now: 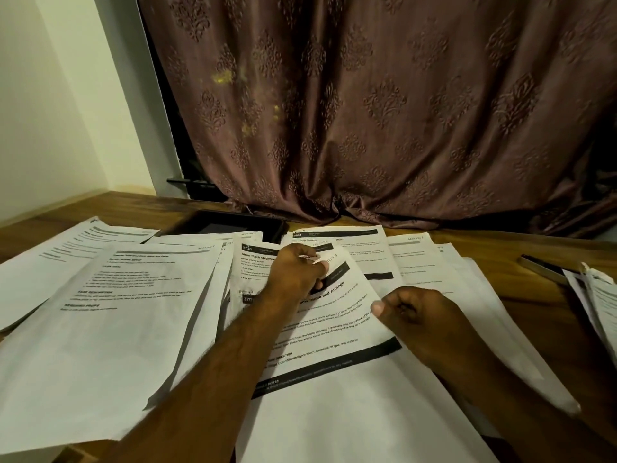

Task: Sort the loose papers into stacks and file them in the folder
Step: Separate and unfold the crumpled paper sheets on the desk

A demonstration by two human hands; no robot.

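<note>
Left hand pinches the top edge of a tilted white printed sheet with black header bars; right hand, fingers curled, grips its right edge. More loose white printed papers fan across the brown wooden table around both hands; black flat folder lies beyond the left fingertips.

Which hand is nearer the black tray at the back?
Left. The left hand pinches a sheet just in front of the black tray; the right hand sits nearer the person, further right.

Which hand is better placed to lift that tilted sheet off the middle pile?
Probably the left hand: it already pinches the tilted sheet at its top. The right hand only grips its right edge.
</note>
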